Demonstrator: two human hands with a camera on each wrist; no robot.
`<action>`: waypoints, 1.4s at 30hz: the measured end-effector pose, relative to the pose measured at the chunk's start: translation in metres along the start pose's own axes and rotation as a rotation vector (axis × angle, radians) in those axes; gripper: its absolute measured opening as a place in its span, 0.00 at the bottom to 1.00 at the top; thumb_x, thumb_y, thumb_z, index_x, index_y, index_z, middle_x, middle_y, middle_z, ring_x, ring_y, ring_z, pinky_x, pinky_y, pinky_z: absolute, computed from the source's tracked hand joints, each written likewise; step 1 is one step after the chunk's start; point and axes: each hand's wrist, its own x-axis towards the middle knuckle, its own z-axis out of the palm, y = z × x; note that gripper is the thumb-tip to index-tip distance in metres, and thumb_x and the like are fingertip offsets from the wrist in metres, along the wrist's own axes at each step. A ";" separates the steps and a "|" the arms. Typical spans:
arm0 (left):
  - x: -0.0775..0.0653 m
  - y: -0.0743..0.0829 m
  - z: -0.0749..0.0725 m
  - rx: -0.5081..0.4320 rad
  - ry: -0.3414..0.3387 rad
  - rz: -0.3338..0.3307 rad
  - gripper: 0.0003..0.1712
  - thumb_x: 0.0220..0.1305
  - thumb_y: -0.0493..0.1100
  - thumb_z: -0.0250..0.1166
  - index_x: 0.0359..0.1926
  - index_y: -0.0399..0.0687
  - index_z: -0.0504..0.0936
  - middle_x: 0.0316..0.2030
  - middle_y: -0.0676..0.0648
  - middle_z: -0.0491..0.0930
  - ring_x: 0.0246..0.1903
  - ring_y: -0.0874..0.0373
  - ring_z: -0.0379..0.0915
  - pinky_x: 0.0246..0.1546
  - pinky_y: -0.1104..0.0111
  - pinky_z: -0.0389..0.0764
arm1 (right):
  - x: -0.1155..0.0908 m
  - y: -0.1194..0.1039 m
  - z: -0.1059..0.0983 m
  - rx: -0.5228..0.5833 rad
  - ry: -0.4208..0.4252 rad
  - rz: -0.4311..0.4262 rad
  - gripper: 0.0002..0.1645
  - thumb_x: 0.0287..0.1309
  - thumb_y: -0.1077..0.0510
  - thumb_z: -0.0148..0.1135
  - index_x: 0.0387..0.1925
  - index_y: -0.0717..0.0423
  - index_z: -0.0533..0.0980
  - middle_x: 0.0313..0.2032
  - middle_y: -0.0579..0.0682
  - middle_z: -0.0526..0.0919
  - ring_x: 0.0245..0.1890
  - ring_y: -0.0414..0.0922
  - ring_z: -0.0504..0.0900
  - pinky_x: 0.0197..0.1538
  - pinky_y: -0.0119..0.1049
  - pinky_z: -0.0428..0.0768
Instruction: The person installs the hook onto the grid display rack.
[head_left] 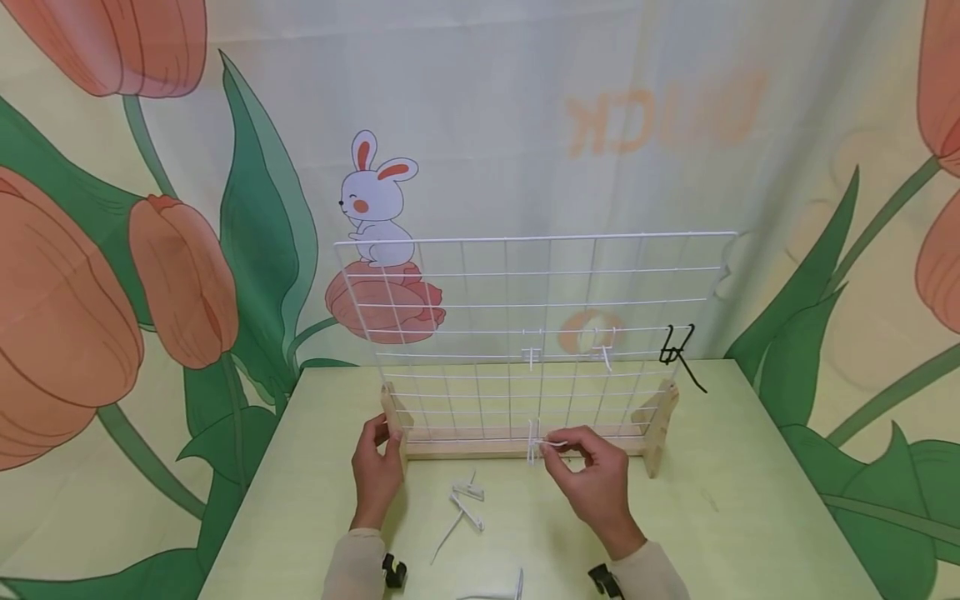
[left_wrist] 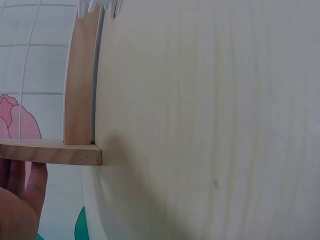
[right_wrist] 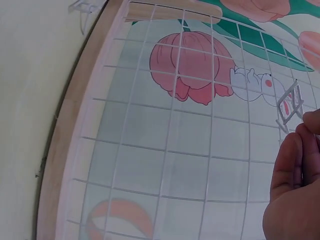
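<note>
A white wire grid panel (head_left: 480,304) stands in a wooden stand (head_left: 465,450) on the table. At the grid's lower middle, my right hand (head_left: 596,483) pinches the prong of a white wire hook (head_left: 532,446) between thumb and fingertips. The right wrist view shows this hook (right_wrist: 290,102) against the wires, beside the fingertips; whether it is seated cannot be seen. My left hand (head_left: 375,475) holds the stand's left side piece (left_wrist: 75,154), with fingers (left_wrist: 36,182) on its outer face. Two more white hooks (head_left: 531,354) (head_left: 604,354) hang higher up on the grid.
A black hook (head_left: 677,354) hangs near the grid's right edge. Loose white hooks (head_left: 467,512) lie on the table between the forearms, with another (head_left: 517,585) at the bottom edge. A curtain printed with tulips and a rabbit (head_left: 382,200) hangs behind the table.
</note>
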 end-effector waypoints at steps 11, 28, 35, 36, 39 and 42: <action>0.002 0.000 0.000 0.002 0.008 -0.002 0.20 0.77 0.39 0.63 0.67 0.49 0.76 0.57 0.39 0.83 0.61 0.42 0.79 0.61 0.42 0.78 | 0.023 -0.015 0.007 -0.066 0.033 -0.086 0.15 0.50 0.74 0.78 0.38 0.56 0.88 0.33 0.53 0.90 0.36 0.43 0.88 0.48 0.25 0.83; 0.002 0.003 0.001 -0.003 0.004 -0.014 0.20 0.78 0.39 0.63 0.67 0.48 0.76 0.58 0.38 0.83 0.61 0.41 0.79 0.62 0.41 0.77 | 0.065 -0.049 0.015 -0.257 0.047 -0.356 0.10 0.51 0.69 0.76 0.35 0.56 0.88 0.33 0.48 0.91 0.35 0.46 0.87 0.44 0.32 0.85; 0.001 0.003 0.000 -0.005 0.006 -0.001 0.20 0.77 0.40 0.63 0.67 0.48 0.76 0.58 0.38 0.83 0.61 0.42 0.80 0.59 0.43 0.78 | 0.080 -0.059 0.028 -0.313 0.011 -0.421 0.05 0.55 0.67 0.75 0.34 0.56 0.87 0.32 0.46 0.90 0.34 0.45 0.86 0.40 0.42 0.86; 0.001 0.002 0.000 -0.004 0.006 -0.001 0.20 0.77 0.40 0.63 0.67 0.48 0.76 0.57 0.38 0.83 0.61 0.42 0.80 0.59 0.43 0.79 | 0.082 -0.060 0.030 -0.313 0.008 -0.420 0.05 0.55 0.67 0.75 0.34 0.56 0.87 0.32 0.46 0.90 0.34 0.46 0.86 0.40 0.42 0.86; 0.000 0.001 0.000 0.000 0.005 -0.004 0.20 0.77 0.40 0.63 0.67 0.48 0.76 0.57 0.39 0.83 0.61 0.42 0.80 0.59 0.43 0.79 | 0.087 -0.063 0.036 -0.321 0.000 -0.411 0.03 0.57 0.65 0.74 0.34 0.56 0.87 0.32 0.47 0.90 0.35 0.46 0.87 0.40 0.42 0.86; 0.000 -0.001 0.001 0.004 0.004 -0.007 0.20 0.78 0.40 0.63 0.67 0.49 0.76 0.58 0.40 0.83 0.61 0.43 0.79 0.59 0.43 0.79 | 0.093 -0.065 0.042 -0.333 -0.008 -0.401 0.04 0.56 0.65 0.75 0.35 0.56 0.87 0.33 0.48 0.90 0.35 0.46 0.87 0.40 0.42 0.86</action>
